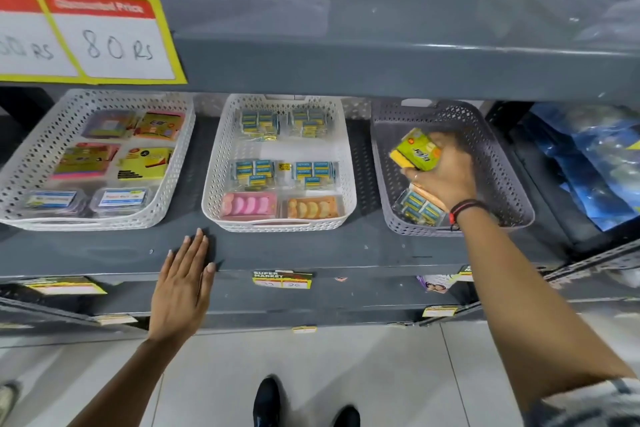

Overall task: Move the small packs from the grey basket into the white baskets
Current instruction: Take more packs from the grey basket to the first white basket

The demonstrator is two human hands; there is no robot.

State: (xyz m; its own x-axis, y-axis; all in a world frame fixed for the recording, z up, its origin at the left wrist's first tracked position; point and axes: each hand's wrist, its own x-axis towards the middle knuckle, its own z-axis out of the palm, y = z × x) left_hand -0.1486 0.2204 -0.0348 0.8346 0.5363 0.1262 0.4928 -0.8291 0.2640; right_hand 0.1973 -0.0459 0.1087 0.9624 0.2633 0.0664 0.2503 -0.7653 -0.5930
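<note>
The grey basket (498, 163) stands at the right of the shelf. Above it, my right hand (446, 173) grips a yellow-green small pack (415, 149) lifted off the bottom. Under that hand a blue-labelled pack (417, 206) and an orange pack edge (424, 192) lie in the grey basket. Two white baskets sit to the left: the middle one (346, 156) holds blue packs and pink and orange packs, the left one (38, 149) holds yellow and pink packs and clear boxes. My left hand (183, 288) rests flat on the shelf's front edge, fingers apart, holding nothing.
An upper shelf (381, 55) overhangs the baskets, with a yellow price sign (86, 38) hanging at the left. Blue plastic-wrapped goods (588, 166) lie right of the grey basket. Price tags line the shelf's front lip (282, 279). My shoes show on the tiled floor below.
</note>
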